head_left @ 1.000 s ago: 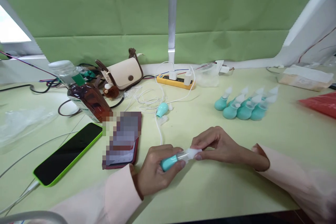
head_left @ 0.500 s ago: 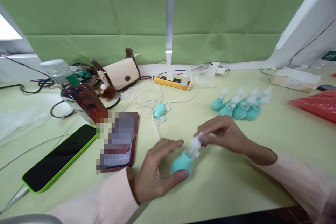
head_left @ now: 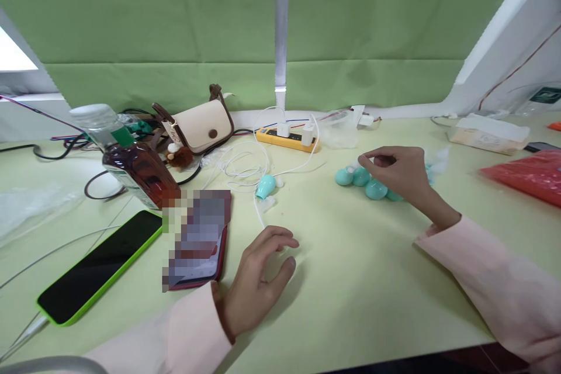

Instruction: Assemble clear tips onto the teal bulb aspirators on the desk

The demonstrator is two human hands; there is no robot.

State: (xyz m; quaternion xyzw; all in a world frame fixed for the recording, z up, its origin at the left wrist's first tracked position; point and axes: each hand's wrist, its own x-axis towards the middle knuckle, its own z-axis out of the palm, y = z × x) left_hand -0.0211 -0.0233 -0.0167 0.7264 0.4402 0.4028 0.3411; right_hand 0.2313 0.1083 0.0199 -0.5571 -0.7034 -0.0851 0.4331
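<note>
My right hand (head_left: 397,170) reaches out over a row of teal squeeze bulbs with clear nozzles (head_left: 376,189) at the middle right of the table. Its thumb and forefinger are pinched at the nozzle of the leftmost bulb (head_left: 344,176), which lies beside the others. The hand covers most of the row. Nearer to me, my left hand (head_left: 263,274) rests on the pale green table (head_left: 350,280) with its fingers loosely curled and apart, holding nothing. One more teal bulb (head_left: 265,186) lies alone by a white cable.
To the left lie a green-cased phone (head_left: 100,266), a red-cased phone (head_left: 197,239), a brown bottle (head_left: 131,163) and a cream purse (head_left: 199,125). A yellow power strip (head_left: 287,139) sits at the back. A red bag (head_left: 526,181) and a box (head_left: 488,131) are on the right.
My right hand carried the teal bulb from in front of me out to the row of bulbs. My left hand let go of it and stayed on the table.
</note>
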